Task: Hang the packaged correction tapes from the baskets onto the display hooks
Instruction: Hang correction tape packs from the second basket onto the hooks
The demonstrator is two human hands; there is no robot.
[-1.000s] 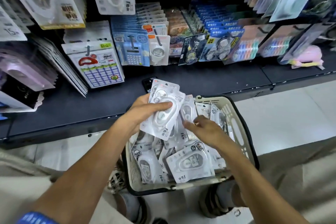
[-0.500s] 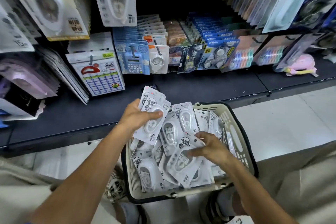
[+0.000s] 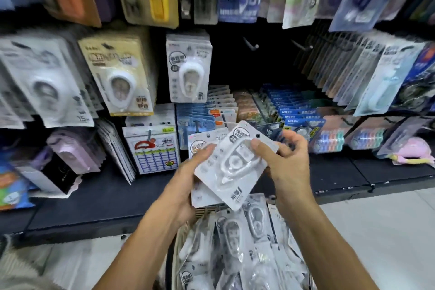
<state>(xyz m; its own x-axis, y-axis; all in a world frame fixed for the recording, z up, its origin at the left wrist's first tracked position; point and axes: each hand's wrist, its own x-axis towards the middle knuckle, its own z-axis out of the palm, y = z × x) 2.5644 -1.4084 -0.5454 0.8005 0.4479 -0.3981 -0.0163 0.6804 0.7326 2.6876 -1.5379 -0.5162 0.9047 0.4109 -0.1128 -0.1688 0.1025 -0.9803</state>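
Note:
My left hand (image 3: 188, 179) grips a small stack of white packaged correction tapes (image 3: 204, 148) at chest height in front of the display. On top of that stack lies one tilted correction tape pack (image 3: 233, 167), and my right hand (image 3: 284, 160) pinches its right edge with thumb on the front. Below my hands the basket (image 3: 202, 212) holds several more white packs (image 3: 237, 242). Two bare display hooks (image 3: 251, 45) (image 3: 303, 46) stick out of the dark back panel above my hands. A matching pack (image 3: 188, 68) hangs just left of them.
Hanging stationery packs crowd the wall: large correction tapes (image 3: 120, 77) at left, long sleeved packs (image 3: 367, 73) at right, blue cards (image 3: 292, 113) behind my hands. A dark shelf ledge (image 3: 98, 198) runs across below them. Pale floor tiles (image 3: 376, 231) lie at right.
My view tilted up from the basket to the display. My left hand rose with its stack. My right hand left the basket with a pack and brought it onto the stack.

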